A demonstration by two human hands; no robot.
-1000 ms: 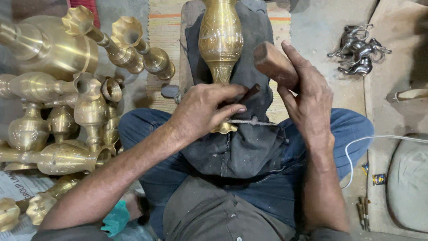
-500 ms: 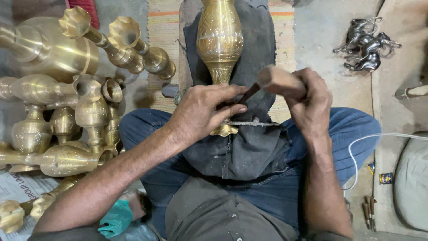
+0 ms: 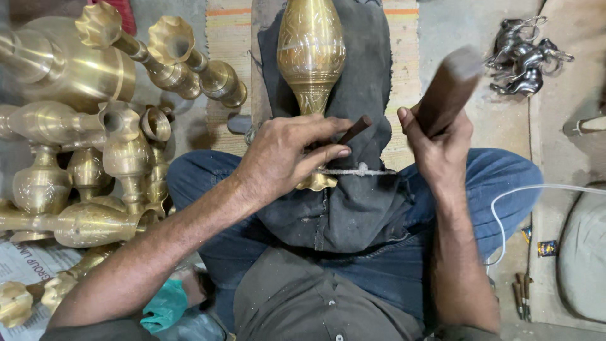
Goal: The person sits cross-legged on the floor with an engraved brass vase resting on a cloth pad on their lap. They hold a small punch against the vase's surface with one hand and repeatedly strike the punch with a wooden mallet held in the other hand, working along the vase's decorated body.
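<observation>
Your left hand [image 3: 287, 155] pinches the chisel [image 3: 353, 129] against the brass vase [image 3: 311, 53] lying on your lap; your right hand [image 3: 435, 142] grips the wooden mallet [image 3: 449, 88]. The vase looks heavy, rigid and slippery; steady its narrow neck.

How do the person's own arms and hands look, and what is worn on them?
Both forearms are bare, with no sleeves in view. The left hand and the right hand wear no gloves, and no rings, watch or bracelet show. The nails are short.
</observation>
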